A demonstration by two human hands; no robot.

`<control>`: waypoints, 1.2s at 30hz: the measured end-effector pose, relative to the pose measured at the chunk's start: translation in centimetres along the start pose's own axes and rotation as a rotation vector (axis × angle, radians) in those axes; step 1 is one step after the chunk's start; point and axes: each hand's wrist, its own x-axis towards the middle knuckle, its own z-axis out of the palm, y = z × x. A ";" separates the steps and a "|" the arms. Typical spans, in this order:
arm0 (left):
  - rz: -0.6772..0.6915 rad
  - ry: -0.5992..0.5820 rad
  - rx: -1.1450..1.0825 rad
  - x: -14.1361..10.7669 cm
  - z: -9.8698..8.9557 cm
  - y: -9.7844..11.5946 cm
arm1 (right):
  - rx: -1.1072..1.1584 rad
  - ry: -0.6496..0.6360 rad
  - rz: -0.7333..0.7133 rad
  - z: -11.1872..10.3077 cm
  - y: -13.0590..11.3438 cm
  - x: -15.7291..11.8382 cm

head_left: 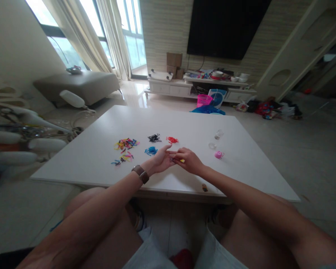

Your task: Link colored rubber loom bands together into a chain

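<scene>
My left hand [162,160], with a brown strap on its wrist, is held palm up over the table with its fingers stretched out. Small dark rubber bands [173,160] show at its fingers. My right hand [189,160] meets it from the right, its fingertips pinched on the bands, with a yellow bit [182,160] beneath them. Just beyond the hands are piles of blue rubber bands [151,150], black rubber bands [154,138] and red rubber bands [173,140]. Mixed-colour rubber bands [127,144] lie farther left, with a smaller scatter [126,157] nearer me.
On the right of the white table [241,168] are a pink round container [219,154], a clear lid [212,145] and a clear small jar [219,134]. A brown clip-like item [204,187] lies near the front edge. A pink basket [204,100] stands beyond the table.
</scene>
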 end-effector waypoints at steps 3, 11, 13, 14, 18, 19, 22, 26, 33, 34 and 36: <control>0.005 -0.015 0.030 0.1 -0.1 -0.1 | -0.057 0.000 -0.008 -0.1 0.5 -0.1; 0.410 0.130 0.686 0.6 -1.1 0.1 | 0.014 0.036 0.147 -1.2 1.5 -0.1; 0.460 0.147 0.806 0.6 -1.2 0.1 | 0.034 0.032 0.163 -1.4 1.5 -0.2; 0.474 0.148 0.836 0.6 -1.3 0.1 | 0.041 0.031 0.170 -1.4 1.4 -0.2; 0.493 0.122 0.885 0.8 -1.5 -0.1 | 0.066 0.020 0.191 -1.5 1.4 -0.2; 0.495 0.120 0.888 0.8 -1.5 -0.1 | 0.072 0.015 0.193 -1.5 1.5 -0.2; 0.496 0.119 0.894 1.0 -1.7 0.0 | 0.102 -0.007 0.186 -1.5 1.6 -0.2; 0.520 0.122 0.908 1.0 -1.8 0.1 | 0.122 -0.016 0.181 -1.6 1.6 -0.4; 0.520 0.132 0.902 1.0 -1.6 0.0 | 0.182 0.048 0.203 -1.9 1.3 -0.2; 0.517 0.131 0.891 1.0 -1.6 0.0 | 0.206 0.058 0.209 -1.9 1.3 -0.2; 0.518 0.134 0.902 1.0 -1.7 0.0 | 0.257 0.078 0.234 -1.9 1.4 -0.1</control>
